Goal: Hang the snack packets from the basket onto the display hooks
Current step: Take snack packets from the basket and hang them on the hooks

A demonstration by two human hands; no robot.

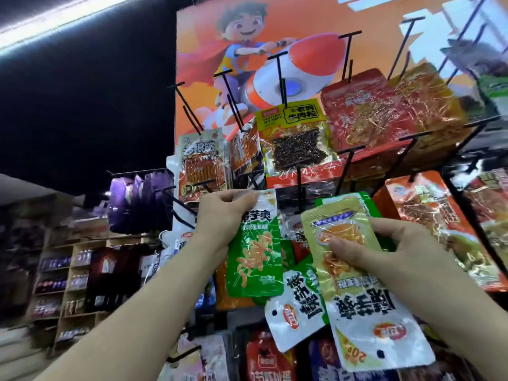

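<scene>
My left hand (222,213) pinches the white top edge of a green snack packet (255,254), which hangs upright just below a black display hook (301,185). My right hand (384,251) grips a bunch of packets upside down: a yellow-green packet (354,284) in front and a white-and-green packet (299,306) behind it, its hang hole pointing down. The basket is out of view.
A rack of black wire hooks (346,50) stands before an orange cartoon poster (247,50). Hung on it are a yellow packet of dark snack (297,138), red packets (365,111) and orange packets (439,221). Purple bags (137,199) hang at left above wooden shelves (68,284).
</scene>
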